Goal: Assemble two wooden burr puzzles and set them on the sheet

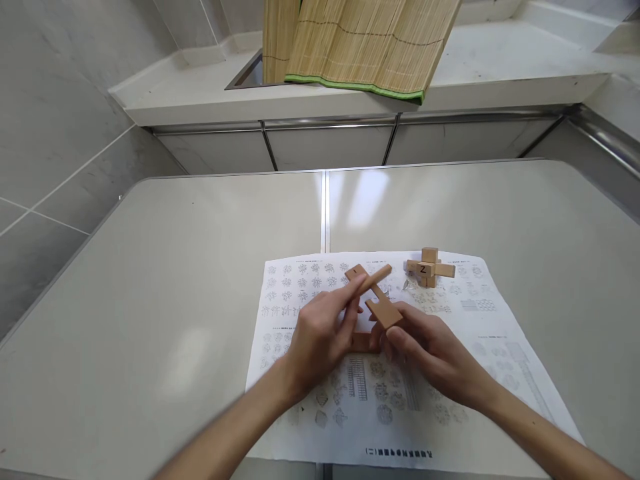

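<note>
My left hand (323,333) pinches a thin notched wooden bar (375,278) that points up and to the right. My right hand (433,353) grips another notched wooden piece (384,312) whose far end crosses under the bar. A third wooden piece (363,341) lies partly hidden between my hands. All are held just above a printed instruction sheet (480,333) covered in small diagrams. An assembled wooden cross-shaped puzzle (429,268) marked with a letter Z rests on the sheet's far right part, apart from both hands.
The sheet lies on a grey table (150,300) with a seam down its middle. Beyond the table's far edge runs a white ledge (500,73) with a bamboo mat (360,47) draped over it. Grey tiled wall stands at left.
</note>
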The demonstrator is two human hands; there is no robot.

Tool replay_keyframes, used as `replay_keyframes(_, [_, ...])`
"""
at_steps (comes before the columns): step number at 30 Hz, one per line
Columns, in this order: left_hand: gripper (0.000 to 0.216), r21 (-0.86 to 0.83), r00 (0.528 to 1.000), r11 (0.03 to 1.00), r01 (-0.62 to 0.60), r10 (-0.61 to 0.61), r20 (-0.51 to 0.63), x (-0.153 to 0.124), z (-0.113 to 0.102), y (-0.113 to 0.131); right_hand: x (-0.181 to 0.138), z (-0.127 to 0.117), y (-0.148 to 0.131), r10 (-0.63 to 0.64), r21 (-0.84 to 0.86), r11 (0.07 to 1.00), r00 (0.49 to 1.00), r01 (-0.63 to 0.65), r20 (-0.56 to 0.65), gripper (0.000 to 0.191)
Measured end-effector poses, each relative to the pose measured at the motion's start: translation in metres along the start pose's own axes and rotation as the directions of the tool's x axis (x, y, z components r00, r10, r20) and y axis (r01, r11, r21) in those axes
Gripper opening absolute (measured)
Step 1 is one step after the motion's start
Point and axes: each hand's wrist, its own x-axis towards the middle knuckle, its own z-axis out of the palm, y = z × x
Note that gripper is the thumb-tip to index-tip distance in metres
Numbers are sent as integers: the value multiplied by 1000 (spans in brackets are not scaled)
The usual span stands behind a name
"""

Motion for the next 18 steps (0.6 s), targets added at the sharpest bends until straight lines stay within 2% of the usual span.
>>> replay_keyframes(3, [42, -154, 977, 967, 201, -209, -35, 4, -2, 1, 0, 4, 7, -255, -320, 921, 965, 221, -66, 19])
replay_keyframes(5, [36, -201, 947, 933, 298, -316, -64, 7, -4, 3, 2, 7, 12, -386, -496, 805, 922, 325, -22, 33])
replay_keyframes(7, [33, -225, 924, 910, 348, -374, -81, 9, -5, 4, 4, 10, 15, -453, -590, 704, 890, 395, 56, 37])
replay_keyframes(9, [34, -252, 911, 890, 379, -407, -68, 10, -5, 5, 5, 12, 16, -490, -618, 652, 866, 440, 101, 31])
replay_keyframes(11, [36, -271, 901, 874, 404, -431, -44, 10, -6, 5, 5, 12, 15, -504, -607, 648, 856, 460, 111, 27])
replay_keyframes(18, [36, -277, 898, 866, 416, -439, -21, 11, -6, 4, 2, 13, 11, -427, -573, 716, 900, 399, 92, 24])
